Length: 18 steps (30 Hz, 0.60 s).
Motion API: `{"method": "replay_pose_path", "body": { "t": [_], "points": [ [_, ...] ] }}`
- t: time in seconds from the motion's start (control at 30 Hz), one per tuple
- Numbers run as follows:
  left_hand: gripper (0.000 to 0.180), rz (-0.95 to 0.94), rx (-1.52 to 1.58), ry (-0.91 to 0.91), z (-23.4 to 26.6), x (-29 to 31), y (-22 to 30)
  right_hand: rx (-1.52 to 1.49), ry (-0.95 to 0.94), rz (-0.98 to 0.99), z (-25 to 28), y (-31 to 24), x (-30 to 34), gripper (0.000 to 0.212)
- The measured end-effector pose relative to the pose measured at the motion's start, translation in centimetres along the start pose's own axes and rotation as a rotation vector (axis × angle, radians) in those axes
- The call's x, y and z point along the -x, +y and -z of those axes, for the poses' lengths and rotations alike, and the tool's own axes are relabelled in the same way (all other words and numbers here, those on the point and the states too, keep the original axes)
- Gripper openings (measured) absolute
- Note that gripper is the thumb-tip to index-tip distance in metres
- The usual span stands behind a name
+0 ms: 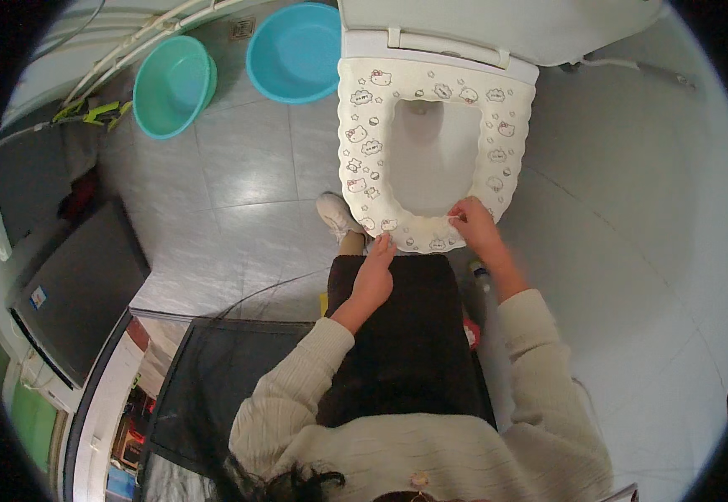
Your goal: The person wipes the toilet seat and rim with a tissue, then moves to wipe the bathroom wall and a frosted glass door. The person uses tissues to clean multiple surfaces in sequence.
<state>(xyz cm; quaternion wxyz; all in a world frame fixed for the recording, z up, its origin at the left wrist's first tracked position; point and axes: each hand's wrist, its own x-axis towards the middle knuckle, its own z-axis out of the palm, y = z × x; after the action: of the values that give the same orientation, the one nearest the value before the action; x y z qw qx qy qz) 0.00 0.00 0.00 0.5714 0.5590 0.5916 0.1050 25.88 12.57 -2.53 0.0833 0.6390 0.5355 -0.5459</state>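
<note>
I'm pinching the seat cover [431, 151] front edge with my right hand [473, 222]; my left hand [375, 272] is touching it, fingers loose, fingertips hidden.

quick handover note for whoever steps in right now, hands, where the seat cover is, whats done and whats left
Left hand: open, fingertips at the front left edge of the seat cover, not gripping.
Right hand: pinching the cover's front edge, right of centre.
Things: the cream padded seat cover with cartoon prints lies on the toilet seat; lid is up. Teal basin and blue basin stand on the floor to the left, untouched.
Done: cover lies flat along the back and both sides.
Left: the front edge, where both hands are, looks unfinished; whether it is fixed underneath cannot be seen.
</note>
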Motion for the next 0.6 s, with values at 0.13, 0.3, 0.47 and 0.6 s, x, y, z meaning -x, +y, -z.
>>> {"method": "replay_pose_path", "body": {
  "t": [0.13,0.3,0.47,0.6],
  "points": [
    [0.056,0.039,0.032,-0.030,-0.4,0.1,1.0,0.181,0.312,0.146,-2.9,-0.7,3.0,0.021],
    [0.056,0.055,0.031,-0.025,0.0,0.0,0.8,0.231,0.475,0.310,-4.8,-0.8,4.4,0.025],
    [0.054,0.051,0.068,-0.035,0.3,-0.4,-0.1,0.270,0.436,0.421,-4.7,0.5,3.5,0.027],
    [0.047,0.081,0.195,0.065,0.5,-0.7,-0.2,0.272,0.405,0.463,-3.4,-1.5,1.8,0.016]
  ]
}}
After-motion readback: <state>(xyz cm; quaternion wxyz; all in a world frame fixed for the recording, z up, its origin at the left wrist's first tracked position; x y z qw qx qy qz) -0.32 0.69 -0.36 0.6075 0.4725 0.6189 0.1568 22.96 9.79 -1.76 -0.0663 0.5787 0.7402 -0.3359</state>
